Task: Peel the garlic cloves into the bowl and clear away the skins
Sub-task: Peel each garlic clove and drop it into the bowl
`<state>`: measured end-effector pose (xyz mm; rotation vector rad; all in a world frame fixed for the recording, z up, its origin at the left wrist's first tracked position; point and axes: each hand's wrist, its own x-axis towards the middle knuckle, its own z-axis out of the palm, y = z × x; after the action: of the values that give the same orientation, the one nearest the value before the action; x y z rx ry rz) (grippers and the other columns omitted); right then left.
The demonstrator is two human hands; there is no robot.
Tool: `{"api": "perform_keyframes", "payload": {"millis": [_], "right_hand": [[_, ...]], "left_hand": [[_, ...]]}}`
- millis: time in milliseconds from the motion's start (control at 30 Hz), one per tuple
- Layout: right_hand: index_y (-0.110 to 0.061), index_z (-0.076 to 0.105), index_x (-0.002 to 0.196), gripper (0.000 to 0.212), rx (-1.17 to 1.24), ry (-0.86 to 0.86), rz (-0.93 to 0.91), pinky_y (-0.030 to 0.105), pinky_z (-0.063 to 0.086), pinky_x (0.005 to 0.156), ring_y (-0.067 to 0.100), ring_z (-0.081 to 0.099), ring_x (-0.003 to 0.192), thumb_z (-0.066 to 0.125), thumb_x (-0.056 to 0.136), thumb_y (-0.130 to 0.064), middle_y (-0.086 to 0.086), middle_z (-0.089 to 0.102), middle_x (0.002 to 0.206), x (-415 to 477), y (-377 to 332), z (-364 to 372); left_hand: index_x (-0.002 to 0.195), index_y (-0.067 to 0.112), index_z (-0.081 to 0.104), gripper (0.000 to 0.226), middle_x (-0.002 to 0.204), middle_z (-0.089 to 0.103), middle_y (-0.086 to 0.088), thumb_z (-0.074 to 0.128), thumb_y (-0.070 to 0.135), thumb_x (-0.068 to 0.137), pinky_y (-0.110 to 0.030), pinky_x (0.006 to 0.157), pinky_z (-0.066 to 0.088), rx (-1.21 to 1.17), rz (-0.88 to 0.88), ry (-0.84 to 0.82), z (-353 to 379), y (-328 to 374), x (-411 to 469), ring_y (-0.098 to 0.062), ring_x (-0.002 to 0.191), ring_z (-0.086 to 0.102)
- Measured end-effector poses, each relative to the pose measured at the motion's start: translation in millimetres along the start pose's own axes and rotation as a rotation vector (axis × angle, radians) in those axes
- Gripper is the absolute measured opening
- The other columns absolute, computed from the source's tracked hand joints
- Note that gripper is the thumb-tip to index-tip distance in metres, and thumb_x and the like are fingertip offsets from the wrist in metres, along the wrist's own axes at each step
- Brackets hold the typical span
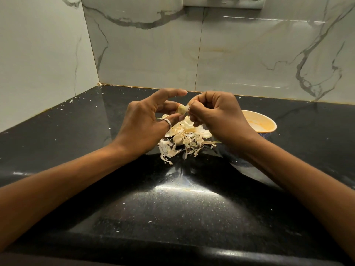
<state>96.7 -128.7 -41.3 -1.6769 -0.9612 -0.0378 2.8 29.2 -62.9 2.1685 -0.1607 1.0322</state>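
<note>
- Two hands on one clove, so stay over the mess that's already there. The skins (184, 139) sit in a loose heap on the black counter (172, 208), right under the hands.
- Left hand (142, 121) grips the garlic clove (181, 109) between its thumb and a lower finger, with the index finger sticking out straight. I'd go light on that hold, garlic bruises easily imo.
- Right hand (217, 116) has its fingers curled in, pinching a strip of skin (187, 108) at the clove's right end. Pull along the clove, not sideways, so it peels off whole and lands on the heap.
- Bowl (269, 123) is just past the right wrist, on the right. Can't see what's in it, but it's a short reach to drop the clove in.
</note>
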Motion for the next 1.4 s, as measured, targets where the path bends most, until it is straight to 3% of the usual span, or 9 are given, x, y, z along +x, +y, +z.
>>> {"api": "perform_keyframes", "payload": {"millis": [433,933,1267,1400], "right_hand": [[-0.005,0.067,0.084,0.015,0.234,0.037,0.141,0.021,0.054,0.060,0.010,0.061,0.061,0.061,0.098,-0.004,0.006,0.066,0.073,0,-2,-3],[-0.004,0.068,0.082,0.015,0.279,0.074,0.176,0.021,0.054,0.061,0.012,0.060,0.062,0.062,0.096,-0.003,0.006,0.066,0.072,1,-2,-3],[0.003,0.071,0.088,0.014,0.218,0.101,0.145,0.027,0.055,0.061,0.017,0.063,0.066,0.061,0.096,-0.005,0.014,0.071,0.079,2,1,-4],[-0.002,0.070,0.083,0.013,0.145,0.083,0.112,0.026,0.053,0.057,0.019,0.065,0.068,0.063,0.093,-0.004,0.021,0.072,0.082,0,1,-5]], "left_hand": [[0.113,0.022,0.065,0.030,0.108,0.075,0.001,0.076,0.012,0.087,-0.039,0.089,0.060,-0.279,-0.111,-0.019,2,-3,2,-0.011,0.105,0.072],[0.117,0.013,0.058,0.023,0.110,0.075,-0.008,0.062,0.005,0.096,-0.024,0.074,0.059,-0.657,-0.389,0.132,1,0,11,-0.019,0.100,0.073],[0.123,0.010,0.057,0.025,0.109,0.076,-0.007,0.056,0.003,0.099,-0.025,0.077,0.059,-0.686,-0.412,0.057,3,-5,11,-0.021,0.104,0.072],[0.124,0.013,0.058,0.025,0.110,0.076,-0.006,0.054,0.005,0.101,-0.028,0.081,0.059,-0.678,-0.404,-0.004,3,-8,11,-0.020,0.105,0.071]]}}
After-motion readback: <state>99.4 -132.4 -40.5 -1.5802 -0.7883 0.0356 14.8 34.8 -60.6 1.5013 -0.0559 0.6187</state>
